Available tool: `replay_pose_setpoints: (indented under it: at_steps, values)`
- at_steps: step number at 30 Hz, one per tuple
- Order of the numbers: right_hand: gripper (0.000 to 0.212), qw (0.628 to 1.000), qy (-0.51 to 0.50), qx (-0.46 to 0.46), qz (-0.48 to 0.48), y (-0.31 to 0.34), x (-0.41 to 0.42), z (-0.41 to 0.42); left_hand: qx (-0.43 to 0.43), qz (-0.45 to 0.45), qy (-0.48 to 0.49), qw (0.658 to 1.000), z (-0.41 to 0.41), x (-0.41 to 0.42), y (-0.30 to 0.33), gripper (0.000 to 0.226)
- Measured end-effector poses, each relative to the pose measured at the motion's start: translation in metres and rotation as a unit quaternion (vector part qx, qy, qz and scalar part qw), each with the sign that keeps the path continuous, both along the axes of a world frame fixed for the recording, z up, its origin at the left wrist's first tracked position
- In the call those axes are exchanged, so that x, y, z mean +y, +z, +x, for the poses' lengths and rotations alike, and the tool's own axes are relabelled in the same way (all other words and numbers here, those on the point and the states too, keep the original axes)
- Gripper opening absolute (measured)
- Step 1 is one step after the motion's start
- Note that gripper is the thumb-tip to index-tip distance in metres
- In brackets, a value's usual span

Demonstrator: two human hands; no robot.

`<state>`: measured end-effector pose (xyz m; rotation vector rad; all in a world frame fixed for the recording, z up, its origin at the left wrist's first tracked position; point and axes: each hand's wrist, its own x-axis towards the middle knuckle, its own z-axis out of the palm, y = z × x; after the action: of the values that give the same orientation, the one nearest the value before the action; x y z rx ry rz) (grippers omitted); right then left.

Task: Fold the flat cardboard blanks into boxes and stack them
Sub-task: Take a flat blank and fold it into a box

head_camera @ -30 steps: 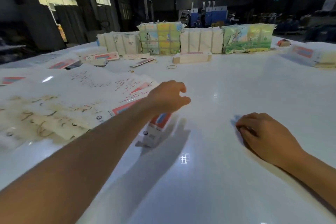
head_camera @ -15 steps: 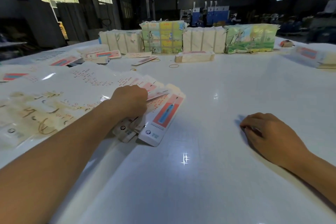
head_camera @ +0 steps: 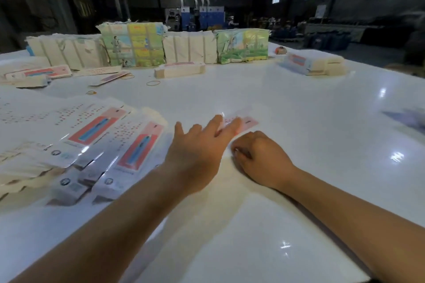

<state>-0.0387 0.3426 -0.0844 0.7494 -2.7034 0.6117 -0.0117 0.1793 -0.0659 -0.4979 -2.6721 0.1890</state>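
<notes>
Cardboard blank (head_camera: 243, 123) lies at frame centre, long axis running up-right from both hands. Left hand (head_camera: 197, 145) presses it with straight fingers; right hand (head_camera: 259, 158), curled, touches its near end, grip unclear.

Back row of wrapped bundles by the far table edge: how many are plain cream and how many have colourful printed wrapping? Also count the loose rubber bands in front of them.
Cream bundles: 2
Colourful printed bundles: 2
Rubber bands: 3
Total: 7
</notes>
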Motion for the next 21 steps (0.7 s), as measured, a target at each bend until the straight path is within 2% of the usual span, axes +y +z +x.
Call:
replay_pose_setpoints:
  at_steps: [3,6,8,10,11,12,13,14,15,16,19,21]
  values:
    - [0.012,1.0,0.0,-0.003,-0.021,-0.001,0.001,0.001,0.018,-0.008,-0.001,1.0,0.007,0.001,-0.016,0.065]
    - [0.011,1.0,-0.007,-0.001,-0.025,-0.006,0.002,-0.002,0.035,0.03,-0.038,0.998,0.01,-0.004,-0.013,0.056]
    - [0.014,0.998,-0.01,-0.019,-0.052,-0.008,0.003,-0.006,0.009,0.031,-0.033,0.999,0.013,-0.006,-0.011,0.051]
    - [0.016,0.978,-0.051,-0.084,-0.184,-0.005,0.004,-0.01,-0.015,0.044,-0.017,0.999,0.014,-0.006,-0.012,0.067]
    - [0.017,0.938,-0.084,-0.132,-0.309,-0.001,0.006,-0.013,-0.008,0.047,-0.013,0.999,0.012,-0.007,-0.014,0.073]
    - [0.019,0.866,-0.109,-0.185,-0.453,0.005,0.009,-0.017,0.004,0.041,-0.009,0.999,0.01,-0.008,-0.016,0.075]
    - [0.021,0.773,-0.114,-0.243,-0.575,0.01,0.012,-0.019,0.013,0.039,-0.005,0.999,0.008,-0.009,-0.018,0.074]
    - [0.024,0.69,-0.103,-0.292,-0.654,0.014,0.016,-0.02,0.019,0.039,-0.001,0.999,0.005,-0.01,-0.02,0.073]
    - [0.028,0.645,-0.09,-0.326,-0.686,0.016,0.019,-0.02,0.02,0.037,0.0,0.999,0.005,-0.011,-0.021,0.074]
    - [0.031,0.64,-0.073,-0.349,-0.681,0.017,0.021,-0.018,0.013,0.033,0.004,0.999,0.004,-0.01,-0.022,0.077]
    - [0.017,0.723,-0.032,-0.349,-0.595,0.014,0.017,-0.013,-0.009,0.036,0.005,0.999,0.005,-0.009,-0.022,0.082]
    - [0.014,0.748,-0.022,-0.338,-0.571,0.012,0.015,-0.01,-0.004,0.041,0.016,0.999,0.004,-0.007,-0.024,0.084]
